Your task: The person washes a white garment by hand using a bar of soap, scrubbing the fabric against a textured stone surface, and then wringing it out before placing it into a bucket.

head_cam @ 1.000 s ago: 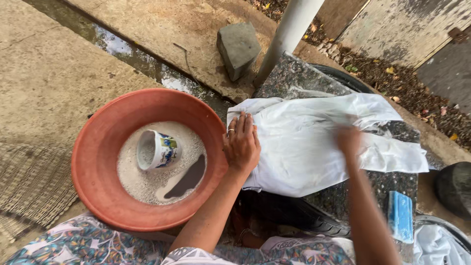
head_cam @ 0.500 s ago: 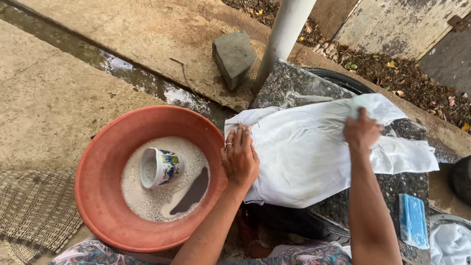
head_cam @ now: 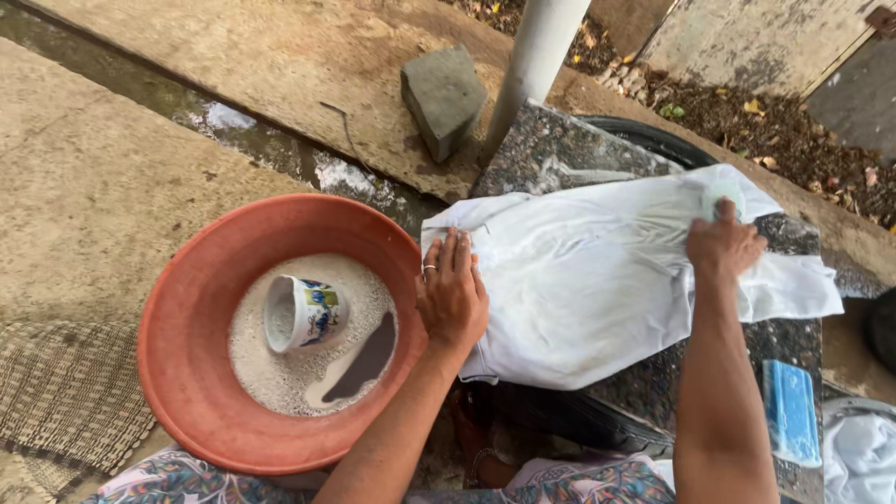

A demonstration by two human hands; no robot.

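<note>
While the left hand [head_cam: 452, 297] lies flat, fingers spread, pinning the white cloth [head_cam: 597, 280] on the stone slab [head_cam: 560, 154], it cannot slide. Right hand [head_cam: 723, 247] grips a pale soap [head_cam: 721, 193] against the cloth's far edge, beside the red basin [head_cam: 187, 373].

A round terracotta-red basin [head_cam: 187, 373] sits on the concrete ground just off the counter's left edge, holding foamy grey water with a patterned mug [head_cam: 301, 314] lying on its side in it. A grey stone block [head_cam: 442, 97] rests beyond the counter's far left corner, beside a pale upright pole [head_cam: 534, 65]. A blue bar [head_cam: 790, 413] lies near the counter's near right corner. A woven mat [head_cam: 65, 392] covers the ground left of the basin.
</note>
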